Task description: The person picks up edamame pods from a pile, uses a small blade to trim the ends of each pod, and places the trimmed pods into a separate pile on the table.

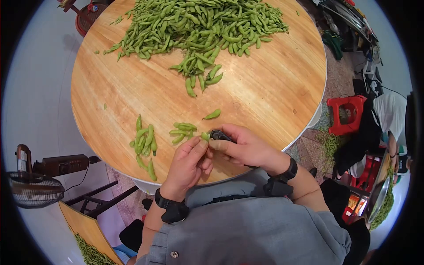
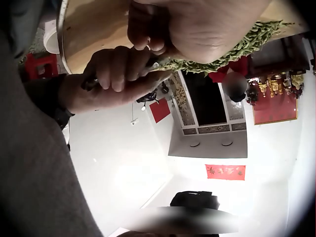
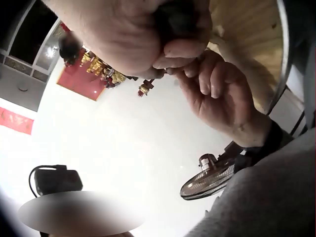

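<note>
At the round wooden table's near edge, my left hand (image 1: 187,161) pinches a green pod (image 1: 205,136) between thumb and fingers. My right hand (image 1: 242,145) meets it there, its fingers curled round a black-handled tool (image 1: 220,135) whose working end is at the pod. The right wrist view shows the dark handle (image 3: 176,19) inside the right palm. Just left of the hands lies a small group of pods (image 1: 182,132), with a single pod (image 1: 212,114) above them. Farther left is another small pile (image 1: 145,143). The big heap of pods (image 1: 198,26) covers the table's far side.
The round table's rim (image 1: 325,84) curves at the right. A red stool (image 1: 346,115) stands beyond it, near a seated person (image 1: 388,115). At the left are a fan (image 1: 37,190) and another table (image 1: 84,225) with pods on it.
</note>
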`<move>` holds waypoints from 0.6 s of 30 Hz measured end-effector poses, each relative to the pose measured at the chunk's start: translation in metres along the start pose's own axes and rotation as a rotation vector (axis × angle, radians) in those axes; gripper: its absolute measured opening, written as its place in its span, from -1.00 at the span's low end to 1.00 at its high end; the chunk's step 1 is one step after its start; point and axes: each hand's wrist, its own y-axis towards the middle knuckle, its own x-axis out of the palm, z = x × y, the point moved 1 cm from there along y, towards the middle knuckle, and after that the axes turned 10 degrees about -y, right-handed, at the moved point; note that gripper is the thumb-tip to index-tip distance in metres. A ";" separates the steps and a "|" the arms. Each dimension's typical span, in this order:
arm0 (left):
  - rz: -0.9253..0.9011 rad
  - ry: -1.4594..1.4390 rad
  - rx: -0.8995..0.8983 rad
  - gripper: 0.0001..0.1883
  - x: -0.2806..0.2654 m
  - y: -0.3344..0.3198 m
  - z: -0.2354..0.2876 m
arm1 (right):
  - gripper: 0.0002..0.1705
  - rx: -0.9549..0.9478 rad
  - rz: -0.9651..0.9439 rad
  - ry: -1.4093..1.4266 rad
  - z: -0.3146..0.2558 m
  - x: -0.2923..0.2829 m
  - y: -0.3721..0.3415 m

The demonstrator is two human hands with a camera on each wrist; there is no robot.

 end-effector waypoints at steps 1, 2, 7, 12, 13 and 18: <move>-0.004 -0.009 -0.026 -0.83 0.001 0.003 0.003 | -0.70 -0.051 0.021 -0.094 0.000 -0.005 0.006; -0.010 -0.018 -0.049 -0.83 0.002 0.010 0.007 | -0.70 -0.048 0.025 -0.092 -0.002 -0.010 0.012; 0.110 -0.079 -0.112 -0.80 0.008 0.039 0.028 | -0.77 -0.125 0.045 -0.351 -0.012 -0.035 0.038; 0.165 -0.068 -0.191 -0.79 0.019 0.046 0.039 | -0.76 -0.092 0.116 -0.218 -0.027 -0.043 0.041; 0.118 -0.019 -0.242 -0.79 0.021 0.048 0.039 | -0.79 -0.068 0.136 -0.064 -0.032 -0.043 0.040; 0.001 -0.003 -0.360 -0.78 0.025 0.038 0.018 | -0.87 -0.089 0.141 0.016 -0.020 -0.038 0.027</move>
